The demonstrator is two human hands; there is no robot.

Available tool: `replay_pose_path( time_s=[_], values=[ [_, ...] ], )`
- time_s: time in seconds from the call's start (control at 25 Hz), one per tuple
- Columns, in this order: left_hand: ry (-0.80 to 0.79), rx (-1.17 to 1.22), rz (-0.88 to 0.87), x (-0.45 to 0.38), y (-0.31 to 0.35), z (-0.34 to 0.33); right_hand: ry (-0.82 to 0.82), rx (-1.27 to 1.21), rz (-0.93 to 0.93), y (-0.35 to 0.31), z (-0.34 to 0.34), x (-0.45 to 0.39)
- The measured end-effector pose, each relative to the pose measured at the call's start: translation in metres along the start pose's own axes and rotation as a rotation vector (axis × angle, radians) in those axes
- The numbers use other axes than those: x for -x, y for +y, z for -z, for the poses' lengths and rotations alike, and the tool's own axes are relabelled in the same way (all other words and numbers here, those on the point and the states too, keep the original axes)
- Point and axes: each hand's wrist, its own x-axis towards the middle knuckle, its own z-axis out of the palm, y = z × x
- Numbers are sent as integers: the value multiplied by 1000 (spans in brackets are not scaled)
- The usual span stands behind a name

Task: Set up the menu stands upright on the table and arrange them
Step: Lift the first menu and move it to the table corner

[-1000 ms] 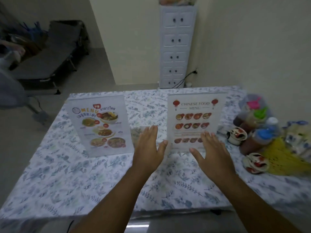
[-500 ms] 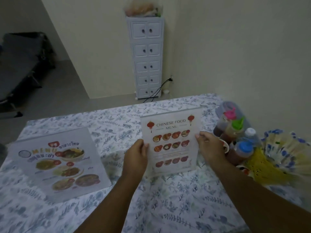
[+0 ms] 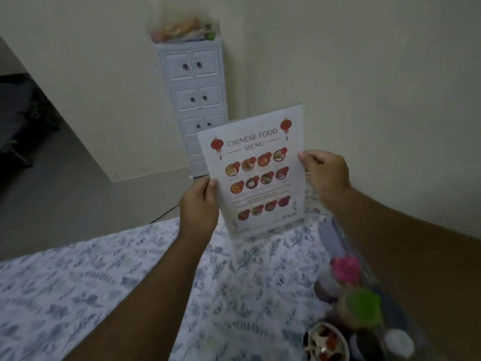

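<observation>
- The Chinese food menu stand (image 3: 256,175) is upright (slightly tilted) at the far right of the floral-clothed surface (image 3: 104,287).
- Left hand (image 3: 199,207) fingers clasp its left edge.
- Right hand (image 3: 325,173) fingers pinch its right edge.

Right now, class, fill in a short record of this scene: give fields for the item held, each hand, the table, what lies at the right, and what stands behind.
Item held: Chinese food menu stand, upright, tilted slightly, at the table's far edge
Left hand: grips the stand's left edge
Right hand: grips its right edge
Table: covered by a floral cloth
At right: blurred condiment bottles, small patterned bowl
Behind: white drawer cabinet against the wall
</observation>
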Motion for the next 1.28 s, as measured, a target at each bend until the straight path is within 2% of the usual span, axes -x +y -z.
replay_pose_path(
  time_s=[0.16,0.28,0.52,0.64,0.76,0.92,1.12,1.28],
  values=[
    [-57,7,4,-41,-19,-82,82,-28,-77,59,15,-63],
    [-73,-4,31,-46,-37,-115,106,-10,-103,100,15,-78],
    [-45,-29,31,-39,-48,-127,149,103,-30,119,8,-78],
    [-71,-78,42,-34,-30,-119,26,158,-58,101,14,-62],
    [-111,-155,35,-13,-7,-93,-165,254,-73,73,21,-28],
    [-190,-386,-48,25,7,-30,-232,490,94,29,21,43],
    [-240,-567,-114,129,8,83,-310,773,291,-14,5,191],
    [-238,-620,-94,228,-13,169,-409,826,334,-33,-15,316]
  ],
)
